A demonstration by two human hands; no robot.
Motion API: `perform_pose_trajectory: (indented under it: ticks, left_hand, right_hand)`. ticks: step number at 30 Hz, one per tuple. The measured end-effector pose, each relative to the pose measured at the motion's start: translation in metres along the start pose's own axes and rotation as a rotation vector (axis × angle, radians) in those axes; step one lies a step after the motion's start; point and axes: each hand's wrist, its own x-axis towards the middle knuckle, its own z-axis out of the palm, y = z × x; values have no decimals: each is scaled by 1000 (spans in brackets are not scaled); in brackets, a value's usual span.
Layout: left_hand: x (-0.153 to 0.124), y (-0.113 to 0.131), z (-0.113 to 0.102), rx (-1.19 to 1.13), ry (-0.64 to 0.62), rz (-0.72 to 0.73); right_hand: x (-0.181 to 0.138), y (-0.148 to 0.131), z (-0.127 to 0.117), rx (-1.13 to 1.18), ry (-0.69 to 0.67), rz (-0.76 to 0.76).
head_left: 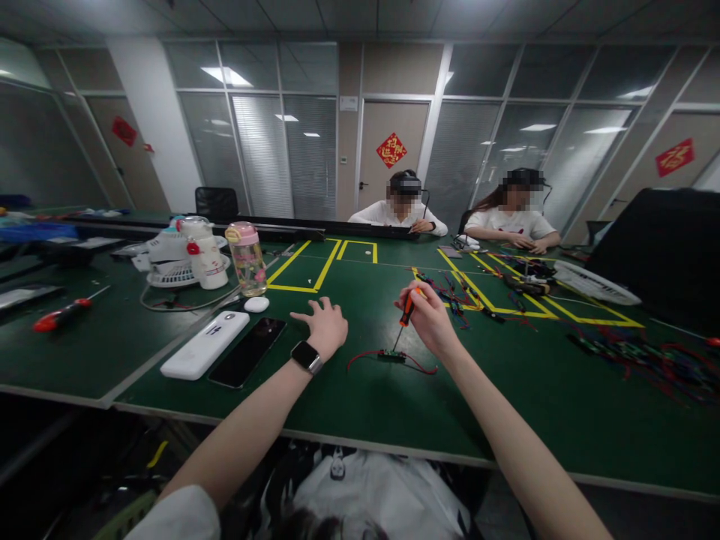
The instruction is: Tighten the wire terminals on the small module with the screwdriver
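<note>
My right hand (428,315) is closed around the orange and black handle of a screwdriver (406,313). The screwdriver leans, its thin shaft pointing down to a small green circuit board (391,355). Its tip meets or nearly meets the board; I cannot tell which. Red wires (421,368) run out from both ends of the board, which lies on the green table (360,409). My left hand (322,327), with a watch on its wrist, rests palm down with fingers spread, to the left of the board. Nothing is in it.
Left of my left hand lie a black phone (248,352), a white power bank (205,345) and a white case (256,304). Bottles (247,259) stand behind. Wire bundles (455,292) lie at the right. A second screwdriver (61,315) is far left. Two people sit opposite.
</note>
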Motion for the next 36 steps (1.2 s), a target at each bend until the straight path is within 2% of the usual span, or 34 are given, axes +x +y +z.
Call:
perform_pose_trajectory:
  ticks: [7,13,24,26,29,33,36]
  left_hand:
    - [23,-16,11,-88,-143,-181]
    - [29,-20,19,-106,-119,-195]
    - [27,-21,13,-116,-97,-166]
    - [21,-18,10,-106,-42,-103]
    - [12,-11,5,-77,39,82]
    - [1,3,5,-192,85,453]
    - [-3,12,8,-359,30,771]
  right_hand:
    - [-1,-1,2,16,8,7]
    - [-1,-1,1,1,8,10]
    - [1,1,0,20,71,-16]
    - [0,1,1,21,68,-8]
    - [0,0,1,14,57,2]
    - [0,0,1,-6,52,4]
    - [0,-1,1,-9,36,4]
